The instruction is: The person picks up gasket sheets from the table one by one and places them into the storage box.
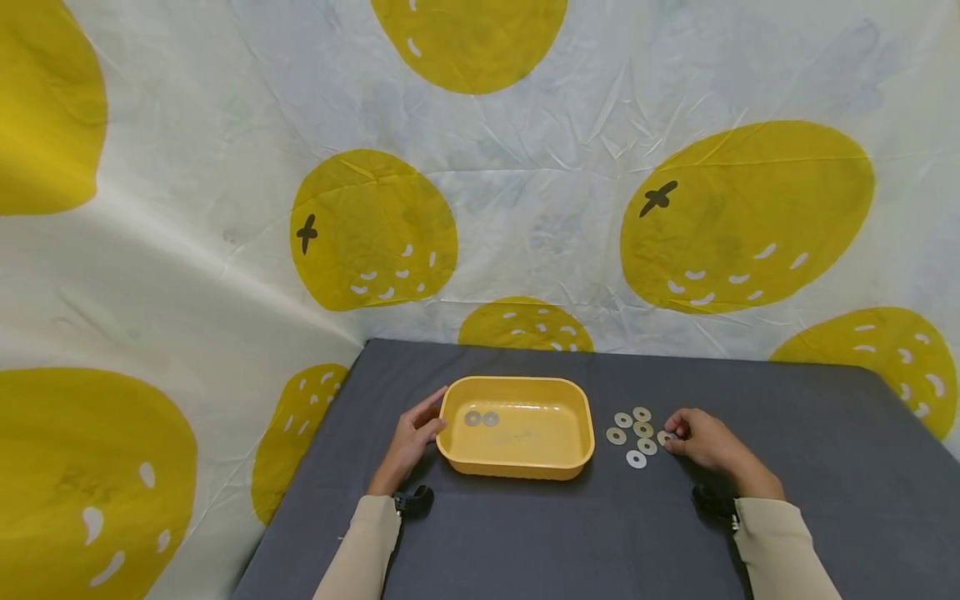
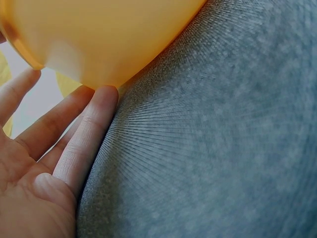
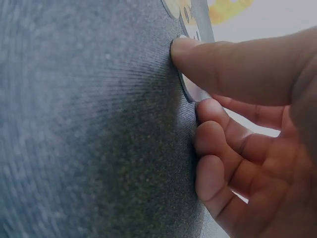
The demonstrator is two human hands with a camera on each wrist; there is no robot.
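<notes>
**Near the far edge of the table (image 1: 555, 533): left hand (image 1: 408, 442) against yellow tray (image 1: 513, 448), right hand (image 1: 708, 442) pinching a washer (image 1: 662, 437)**

Head view: tray sits toward the table's far-left corner, long sides running roughly along the far edge. Two washers in tray (image 1: 496, 419), flat on its floor, side by side, toward the end facing the table's left edge. Left hand is at that same end, touching the outer wall, fingers mostly straight, not clenched. Off the tray's other end, six loose washers (image 1: 648, 431) lie bunched flat on the table, some touching or nearly so. Just past them toward the right edge, right hand has thumb and fingertips closed on the seventh. Pale sleeves (image 1: 783, 542), dark straps (image 1: 716, 502) at both wrists. Behind the far edge: white cloth (image 1: 540, 217) with yellow fruit print.

Left wrist view: extended fingertips meet the tray's wall low down; lowest finger lies close along the grey table surface.

Right wrist view: thumb tip over the washer's rim, other fingers curled, tips down by the table. Washer is right at table level; can't tell if it's lifted. More washers partly visible beyond the thumb, cut off by the frame.
</notes>
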